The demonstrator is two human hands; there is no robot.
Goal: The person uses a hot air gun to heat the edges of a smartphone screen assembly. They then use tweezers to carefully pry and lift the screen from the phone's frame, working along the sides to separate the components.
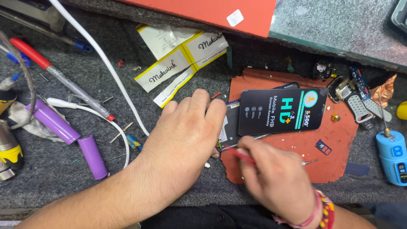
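1. The right hand (275, 180), nearest the camera and just below the phone, has its fingers closed around a thin red-handled tool (242, 155), whose tip reaches the phone's lower edge; the hand is blurred. A beaded band (323, 212) circles its wrist.
2. The left hand (186, 131) lies palm down at the phone's left end, fingers loosely curled over that end, pressing it to the mat.
3. One phone (229, 127) lies flat with its long axis running left to right. A black screen panel with a printed film (282, 111) rests on top of it, tilted slightly up to the right.
4. Under the phone lies one torn orange mat (335, 140), carrying one small dark card tray (323, 146) to the phone's lower right.
5. Left of the phone lie two purple cylindrical cells (91, 156), one white cable (106, 63) and a red-capped pen (59, 78).
6. Right of the phone sits a blue electric screwdriver (393, 157); beyond the phone's upper right corner are small loose phone parts (352, 91).
7. Beyond the phone, up and to the left, lie white-and-yellow paper labels (182, 55).
8. All rests on a desk (63, 199) covered in grey felt-like cloth; a red board (203, 10) crosses its far edge.
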